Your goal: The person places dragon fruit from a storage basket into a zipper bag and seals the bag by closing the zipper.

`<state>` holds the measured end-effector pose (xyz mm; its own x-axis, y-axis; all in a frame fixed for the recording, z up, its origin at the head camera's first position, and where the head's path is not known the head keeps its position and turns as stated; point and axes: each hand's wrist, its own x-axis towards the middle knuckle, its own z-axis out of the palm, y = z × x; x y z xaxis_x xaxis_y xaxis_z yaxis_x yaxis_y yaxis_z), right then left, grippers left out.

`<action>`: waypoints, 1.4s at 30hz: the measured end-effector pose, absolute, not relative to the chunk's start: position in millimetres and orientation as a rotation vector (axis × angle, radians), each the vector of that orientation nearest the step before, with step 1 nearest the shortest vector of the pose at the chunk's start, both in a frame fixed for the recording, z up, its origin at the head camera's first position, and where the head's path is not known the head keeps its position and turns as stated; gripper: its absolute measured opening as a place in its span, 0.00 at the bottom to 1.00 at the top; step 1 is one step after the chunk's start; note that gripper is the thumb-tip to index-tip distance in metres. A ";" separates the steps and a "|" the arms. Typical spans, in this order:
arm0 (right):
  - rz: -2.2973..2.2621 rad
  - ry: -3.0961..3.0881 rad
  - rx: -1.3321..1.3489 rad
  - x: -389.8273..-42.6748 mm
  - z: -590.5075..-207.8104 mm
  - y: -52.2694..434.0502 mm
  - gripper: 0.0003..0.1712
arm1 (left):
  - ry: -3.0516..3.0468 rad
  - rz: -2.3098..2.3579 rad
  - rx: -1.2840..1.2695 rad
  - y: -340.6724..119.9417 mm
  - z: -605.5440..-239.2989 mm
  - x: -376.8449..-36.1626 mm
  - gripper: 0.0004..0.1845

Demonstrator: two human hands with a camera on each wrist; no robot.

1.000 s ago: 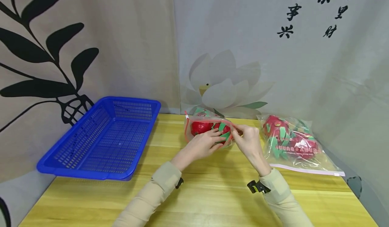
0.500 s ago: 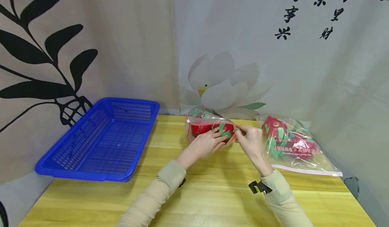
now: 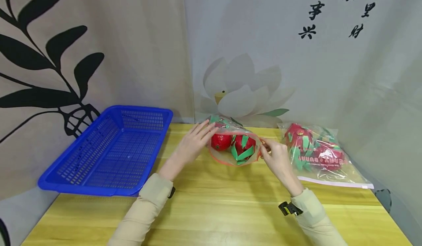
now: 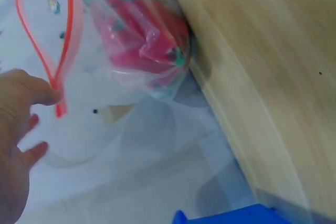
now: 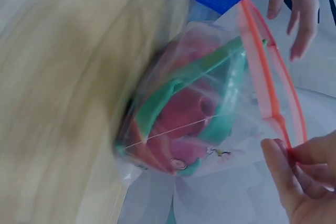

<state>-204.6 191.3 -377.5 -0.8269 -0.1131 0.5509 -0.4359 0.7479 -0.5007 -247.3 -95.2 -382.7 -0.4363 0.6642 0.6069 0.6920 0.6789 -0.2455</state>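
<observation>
A clear zip bag (image 3: 215, 158) with a red-orange zip rim lies at the back middle of the table, its mouth gaping toward me. Inside are a red dragon fruit (image 3: 244, 147) with green scales and another round red fruit (image 3: 221, 142). My right hand (image 3: 277, 157) pinches the rim at its right end, clearly seen in the right wrist view. The left hand (image 3: 193, 142) is at the bag's left end with fingers extended. In the right wrist view that left hand (image 5: 296, 3) appears apart from the zip (image 5: 262, 61).
To the left stands a blue slotted plastic basket (image 3: 115, 158). A second clear bag (image 3: 343, 176) with a pale zip and red-green fruits lies at the right. Behind the wooden table (image 3: 227, 209) hangs a printed cloth (image 3: 148, 48).
My left hand has moved from the front of the bag to its left end. The bag's mouth has spread wider, showing the fruits. The right hand keeps its pinch, slightly farther right.
</observation>
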 end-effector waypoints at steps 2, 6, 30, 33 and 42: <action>0.851 -2.428 0.448 -203.4 -381.2 192.0 0.17 | -2.241 -0.054 -1.000 -97.1 -384.0 -253.4 0.27; 0.718 -2.388 0.644 -199.0 -389.6 193.3 0.15 | -2.205 -0.051 -0.979 -94.9 -387.1 -265.1 0.18; 0.277 -2.441 0.694 -206.0 -419.0 236.1 0.13 | -2.327 -0.100 -0.783 -107.8 -399.9 -233.3 0.11; 0.283 -2.462 0.664 -207.8 -419.3 236.4 0.14 | -2.329 -0.127 -0.784 -104.3 -397.2 -231.1 0.12; 0.490 -2.511 0.659 -209.7 -411.2 237.1 0.08 | -2.252 -0.135 -0.820 -89.2 -385.4 -225.9 0.09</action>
